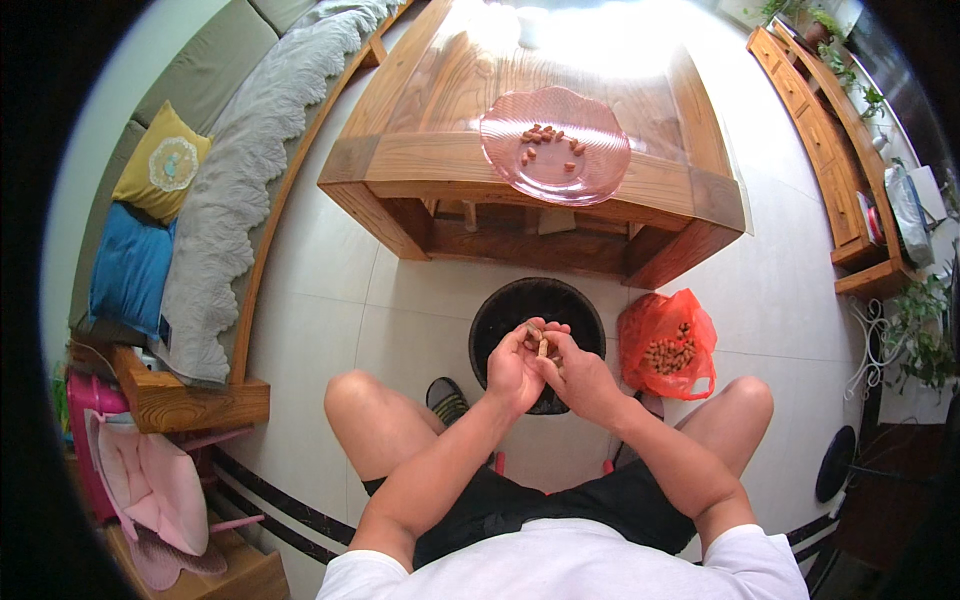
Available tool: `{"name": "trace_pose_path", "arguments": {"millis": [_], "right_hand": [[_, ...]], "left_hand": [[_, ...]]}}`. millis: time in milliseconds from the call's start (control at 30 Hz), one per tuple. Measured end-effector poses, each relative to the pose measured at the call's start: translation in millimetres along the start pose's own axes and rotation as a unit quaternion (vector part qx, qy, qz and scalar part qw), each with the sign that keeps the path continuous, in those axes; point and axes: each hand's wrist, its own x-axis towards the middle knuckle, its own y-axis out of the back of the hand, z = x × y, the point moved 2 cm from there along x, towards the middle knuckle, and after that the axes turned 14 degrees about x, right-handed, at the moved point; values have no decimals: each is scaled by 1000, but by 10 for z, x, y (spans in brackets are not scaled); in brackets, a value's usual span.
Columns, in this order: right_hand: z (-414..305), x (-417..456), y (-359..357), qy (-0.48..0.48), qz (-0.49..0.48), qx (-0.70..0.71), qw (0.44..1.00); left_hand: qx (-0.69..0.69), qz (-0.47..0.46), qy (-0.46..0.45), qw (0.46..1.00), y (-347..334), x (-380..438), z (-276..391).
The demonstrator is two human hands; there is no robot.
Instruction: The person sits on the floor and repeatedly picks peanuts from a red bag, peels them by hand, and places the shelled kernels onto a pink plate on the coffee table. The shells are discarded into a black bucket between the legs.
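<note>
My left hand (516, 367) and my right hand (579, 375) meet over a dark round bin (484, 315) on the floor. Pieces of peanut shell (534, 331) lie in the fingers of my left hand. A pale peanut pod or shell piece (543, 348) is pinched in my right hand. Beyond the bin, a pink scalloped plate (555, 187) rests at the near edge of the wooden table, with several reddish-brown peanut kernels (541, 135) on it. Right of the bin stands an open red plastic bag (634, 352) holding many unshelled peanuts (670, 355).
The wooden table (420, 169) spans the floor ahead. A sofa (240, 195) with a grey quilted cover runs along the left, near a pink padded chair (150, 480). At the right are a wooden cabinet (814, 127) and a leafy plant (922, 337).
</note>
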Motion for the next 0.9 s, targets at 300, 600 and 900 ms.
{"name": "trace_pose_path", "arguments": {"millis": [300,600,900], "right_hand": [[-75,-6,97,18,-27,-150,988],[-138,-25,90,48,-56,-207,975],[-45,28,161,-62,-77,-168,981]], "left_hand": [[102,70,31,992,184,107,-71],[109,105,64,986,241,135,-101],[269,166,-93,944,183,81,212]]}}
